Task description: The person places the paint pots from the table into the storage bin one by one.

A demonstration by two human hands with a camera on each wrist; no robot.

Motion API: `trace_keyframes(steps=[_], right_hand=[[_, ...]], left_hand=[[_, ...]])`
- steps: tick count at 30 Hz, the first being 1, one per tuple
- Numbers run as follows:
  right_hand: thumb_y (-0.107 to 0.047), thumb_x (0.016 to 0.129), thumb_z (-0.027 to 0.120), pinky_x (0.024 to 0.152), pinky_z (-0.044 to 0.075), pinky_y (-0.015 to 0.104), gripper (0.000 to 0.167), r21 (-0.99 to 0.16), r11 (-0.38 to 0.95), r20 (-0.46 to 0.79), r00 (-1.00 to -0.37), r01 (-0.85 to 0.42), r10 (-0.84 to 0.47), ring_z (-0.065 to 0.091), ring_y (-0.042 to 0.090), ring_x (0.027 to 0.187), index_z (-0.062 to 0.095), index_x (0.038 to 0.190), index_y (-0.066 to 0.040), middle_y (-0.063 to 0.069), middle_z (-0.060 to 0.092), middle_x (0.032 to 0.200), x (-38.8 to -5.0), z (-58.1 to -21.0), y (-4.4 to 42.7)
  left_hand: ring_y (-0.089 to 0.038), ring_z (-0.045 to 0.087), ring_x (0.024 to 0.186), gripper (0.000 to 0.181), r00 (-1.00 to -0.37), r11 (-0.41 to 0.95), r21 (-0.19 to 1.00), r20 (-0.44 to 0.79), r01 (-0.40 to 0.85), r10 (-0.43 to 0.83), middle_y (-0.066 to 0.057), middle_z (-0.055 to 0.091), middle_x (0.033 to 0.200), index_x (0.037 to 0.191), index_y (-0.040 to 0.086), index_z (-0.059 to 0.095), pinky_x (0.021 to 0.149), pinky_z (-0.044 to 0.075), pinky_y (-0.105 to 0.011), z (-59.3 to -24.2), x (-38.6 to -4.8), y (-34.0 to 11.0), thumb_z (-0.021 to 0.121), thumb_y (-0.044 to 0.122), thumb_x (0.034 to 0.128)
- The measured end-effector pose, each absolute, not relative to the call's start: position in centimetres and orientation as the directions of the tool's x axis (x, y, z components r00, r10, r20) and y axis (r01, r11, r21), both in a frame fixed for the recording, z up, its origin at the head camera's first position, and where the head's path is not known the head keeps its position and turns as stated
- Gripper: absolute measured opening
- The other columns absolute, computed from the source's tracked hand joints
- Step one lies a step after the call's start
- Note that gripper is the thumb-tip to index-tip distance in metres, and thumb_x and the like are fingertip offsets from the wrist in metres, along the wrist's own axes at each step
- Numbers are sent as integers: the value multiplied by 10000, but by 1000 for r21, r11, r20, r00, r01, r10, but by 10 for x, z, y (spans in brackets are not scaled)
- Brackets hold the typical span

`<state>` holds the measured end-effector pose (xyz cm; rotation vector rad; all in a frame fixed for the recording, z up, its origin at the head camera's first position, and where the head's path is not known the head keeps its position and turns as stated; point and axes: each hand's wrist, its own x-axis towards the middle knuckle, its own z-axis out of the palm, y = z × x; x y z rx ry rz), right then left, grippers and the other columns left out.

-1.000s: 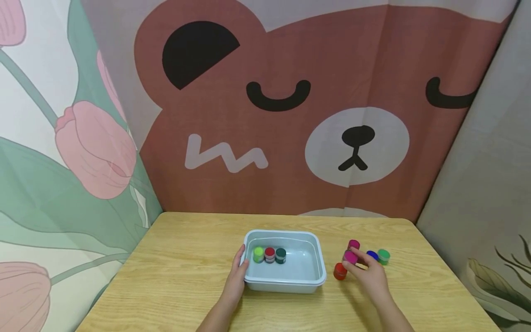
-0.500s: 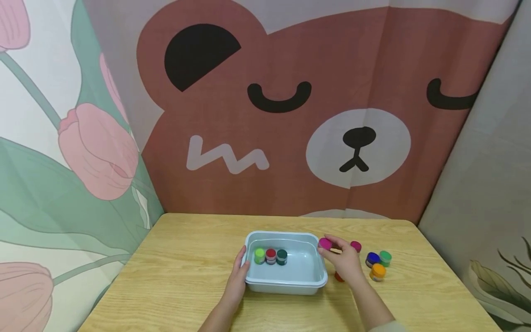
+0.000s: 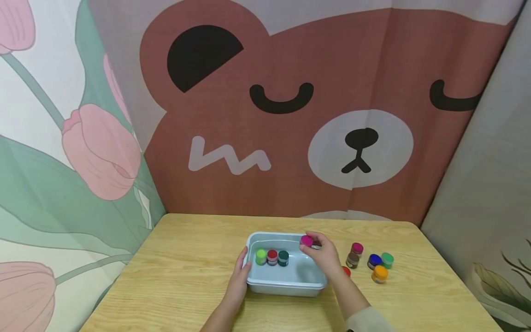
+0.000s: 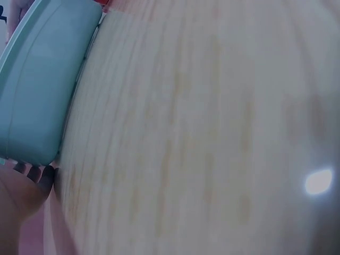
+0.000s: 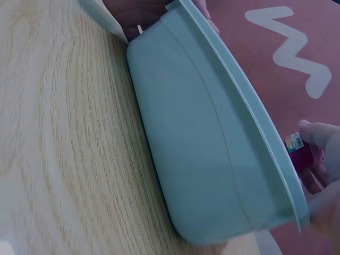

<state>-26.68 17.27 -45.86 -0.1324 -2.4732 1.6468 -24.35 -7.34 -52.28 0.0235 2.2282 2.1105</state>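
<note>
My right hand [image 3: 325, 257] pinches a small magenta-lidded paint jar [image 3: 306, 241] between thumb and fingers, above the right back part of a pale blue plastic basin [image 3: 286, 289]. In the right wrist view, the jar [image 5: 302, 157] shows a small label beyond the basin's rim. My left hand [image 3: 237, 282] grips the basin's left side, thumb at the rim and fingers against the outer wall. Inside, a light green jar [image 3: 261, 257], a red jar [image 3: 272, 257] and a dark green jar [image 3: 283, 258] stand in a row, left of centre.
Right of the basin, on the wooden table [image 3: 174, 276], stand another magenta jar [image 3: 357, 248], a brown one [image 3: 352, 260], a blue one [image 3: 375, 261], a green one [image 3: 387, 260] and an orange one [image 3: 380, 274]. My right forearm partly hides a red jar [image 3: 346, 271].
My right hand has carried the magenta jar leftward from the group on the table to over the basin. The left hand keeps its hold on the basin.
</note>
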Motion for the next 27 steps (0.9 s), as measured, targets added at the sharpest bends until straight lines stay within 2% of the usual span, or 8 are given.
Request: trace_keyframes(steps=[3,7,17,27], right_hand=[[-135,849,753,894,562,359,491,-908,417,103,-984,-34,144,590,287,1110,604,1307,-41,160,656,1184,-271,-460,167],[-121,848,749,907,557,399,472,-890,453,106,-988,-44,114,594,292,1087,620,1292,-32,165,661,1174,-275,-461,159],[-85,805,781,822,573,378,382,-846,532,94,-994,-50,56,609,254,967,674,1165,-17,150,675,1084,-287,-475,150],[-45,731,819,877,540,443,378,-757,651,93,-996,-60,17,637,276,950,674,1076,8,167,695,1031,-289,-478,147]], left_hand=[[-471,79,1492,541,-997,60,997,-43,-39,63,-170,148,1641,1571,213,208,1140,74,-721,-523,-243,-73,350,302,1057],[-470,83,1493,541,-997,66,997,-41,-36,63,-169,151,1641,1570,215,210,1140,78,-721,-523,-243,-73,350,308,1056],[-473,86,1490,544,-996,69,996,-54,-50,66,-166,147,1642,1574,231,198,1132,80,-731,-520,-242,-72,345,317,1057],[-474,89,1489,545,-996,73,995,-76,-72,51,-155,146,1644,1572,253,205,1125,90,-737,-522,-245,-73,346,329,1051]])
